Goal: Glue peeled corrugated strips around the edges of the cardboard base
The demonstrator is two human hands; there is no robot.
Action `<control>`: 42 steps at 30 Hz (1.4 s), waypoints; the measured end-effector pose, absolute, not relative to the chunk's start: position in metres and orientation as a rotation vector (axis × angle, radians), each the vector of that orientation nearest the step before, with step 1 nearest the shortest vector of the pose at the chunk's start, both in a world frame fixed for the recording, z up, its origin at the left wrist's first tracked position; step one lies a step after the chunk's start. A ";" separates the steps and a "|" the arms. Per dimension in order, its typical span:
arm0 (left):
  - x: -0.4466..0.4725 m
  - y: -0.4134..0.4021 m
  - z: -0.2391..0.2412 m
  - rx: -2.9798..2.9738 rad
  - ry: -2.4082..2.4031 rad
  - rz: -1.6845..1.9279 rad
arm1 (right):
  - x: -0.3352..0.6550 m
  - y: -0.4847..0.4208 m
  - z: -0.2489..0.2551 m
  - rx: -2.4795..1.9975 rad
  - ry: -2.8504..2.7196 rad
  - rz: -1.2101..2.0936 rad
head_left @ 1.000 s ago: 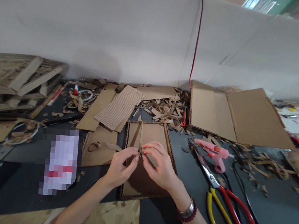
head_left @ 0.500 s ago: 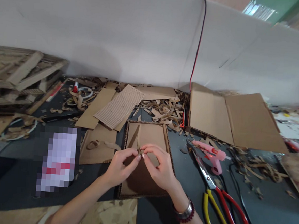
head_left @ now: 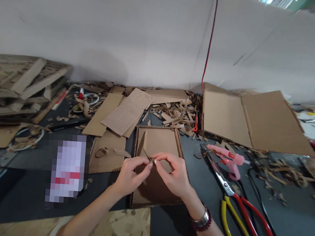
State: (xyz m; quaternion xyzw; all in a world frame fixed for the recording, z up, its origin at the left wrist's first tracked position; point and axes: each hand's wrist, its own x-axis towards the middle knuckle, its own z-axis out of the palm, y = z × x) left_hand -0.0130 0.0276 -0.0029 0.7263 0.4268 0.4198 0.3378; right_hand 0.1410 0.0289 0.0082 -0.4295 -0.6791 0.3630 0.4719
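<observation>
My left hand [head_left: 131, 175] and my right hand [head_left: 174, 175] meet fingertip to fingertip over a shallow cardboard tray [head_left: 158, 139] lying flat on the dark table. Both pinch a thin cardboard strip [head_left: 146, 155] that rises to the upper left from the pinch. The fingers of both hands are closed on it. A watch and bead bracelet sit on my right wrist. The tray's lower part is hidden under my hands.
A pink glue gun [head_left: 226, 159] and red-and-yellow scissors [head_left: 243, 219] lie to the right. A big folded cardboard sheet [head_left: 254, 119] is at the back right, with cardboard scraps [head_left: 174, 115], corrugated sheets [head_left: 127, 112] and stacked pieces [head_left: 19, 86] behind and to the left.
The strip between my fingers has tilted to the left and my hands have shifted slightly lower over the tray. The camera moved a little.
</observation>
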 end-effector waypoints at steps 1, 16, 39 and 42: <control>-0.013 0.027 -0.003 1.891 1.111 1.095 | 0.141 0.029 0.008 -1.056 -1.657 0.895; -0.016 0.028 -0.004 1.863 1.097 1.127 | 0.141 0.033 0.008 -0.989 -1.682 0.922; -0.013 0.029 0.001 1.844 1.059 1.077 | 0.138 0.028 0.009 -1.087 -1.588 0.975; -0.012 0.029 0.002 1.858 1.035 1.066 | 0.139 0.029 0.005 -1.123 -1.552 0.974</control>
